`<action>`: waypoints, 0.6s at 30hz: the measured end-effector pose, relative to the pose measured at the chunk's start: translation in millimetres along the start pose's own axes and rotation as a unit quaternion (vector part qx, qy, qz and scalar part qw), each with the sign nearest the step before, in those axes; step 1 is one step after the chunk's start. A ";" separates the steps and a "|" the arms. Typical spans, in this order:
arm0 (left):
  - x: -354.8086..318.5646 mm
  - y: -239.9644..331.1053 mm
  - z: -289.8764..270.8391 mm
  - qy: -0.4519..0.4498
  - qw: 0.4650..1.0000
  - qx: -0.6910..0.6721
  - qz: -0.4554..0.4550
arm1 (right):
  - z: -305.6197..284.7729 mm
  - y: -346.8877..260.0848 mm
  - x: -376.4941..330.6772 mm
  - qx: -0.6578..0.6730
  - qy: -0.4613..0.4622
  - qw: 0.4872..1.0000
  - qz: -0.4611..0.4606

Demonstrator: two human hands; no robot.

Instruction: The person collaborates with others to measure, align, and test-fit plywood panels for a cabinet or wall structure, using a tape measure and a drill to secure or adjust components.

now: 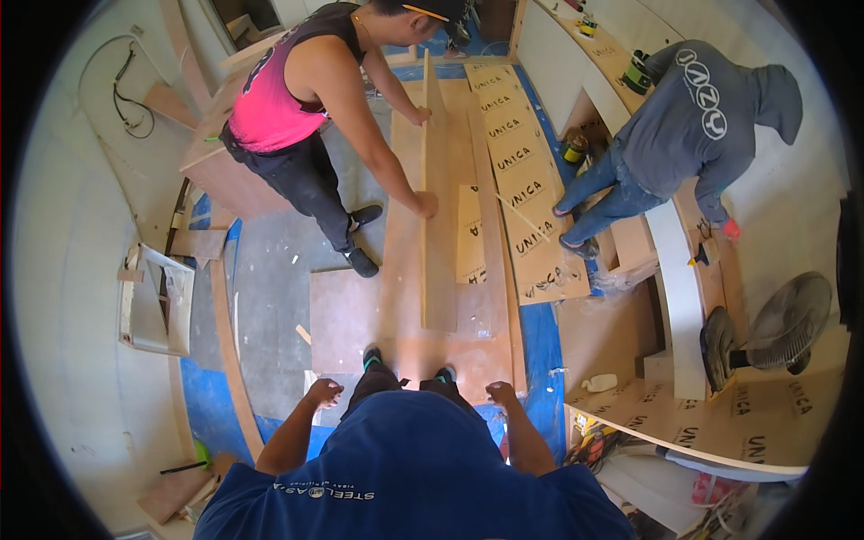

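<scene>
My left hand (325,393) hangs beside my left leg, fingers loosely curled and apart, with nothing in it. On the other side, my right hand (500,393) is held away from my body, also empty, its fingers half bent. Neither touches anything. Just ahead of my feet lies a wide wooden sheet (402,297) on the floor. A long narrow board (439,225) stands on edge on it. A person in a pink and black sleeveless top (277,103) bends over that board, gripping its upper edge with both hands.
Brown printed sheets (526,189) lie to the right on blue floor covering (542,351). A person in a grey hoodie (688,117) leans over a long counter (675,297) at right. Nearby are a fan (787,319), a white bottle (599,382) and a white open frame (157,300) at far left.
</scene>
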State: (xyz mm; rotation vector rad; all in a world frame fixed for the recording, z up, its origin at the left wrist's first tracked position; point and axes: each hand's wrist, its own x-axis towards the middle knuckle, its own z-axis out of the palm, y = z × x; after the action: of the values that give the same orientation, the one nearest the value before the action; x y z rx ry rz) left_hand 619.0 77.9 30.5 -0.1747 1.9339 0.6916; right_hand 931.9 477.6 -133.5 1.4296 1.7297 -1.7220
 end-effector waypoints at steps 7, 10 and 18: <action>5.0 -17.7 -1.5 0.007 1.000 0.004 0.001 | -1.0 -32.8 0.2 0.005 -0.035 0.999 0.002; 8.1 -27.0 -2.6 -0.004 1.000 -0.005 -0.003 | -0.6 -34.8 6.6 -0.004 -0.042 0.999 -0.016; 11.3 -38.3 3.5 -0.012 1.000 -0.012 -0.026 | -2.3 -35.1 3.1 -0.008 -0.031 0.999 -0.027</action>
State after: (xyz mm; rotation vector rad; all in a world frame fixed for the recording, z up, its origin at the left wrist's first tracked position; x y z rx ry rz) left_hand 632.4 50.2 4.7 -0.2302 1.8930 0.6806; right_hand 903.7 488.7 -115.4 1.3214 1.7602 -1.7563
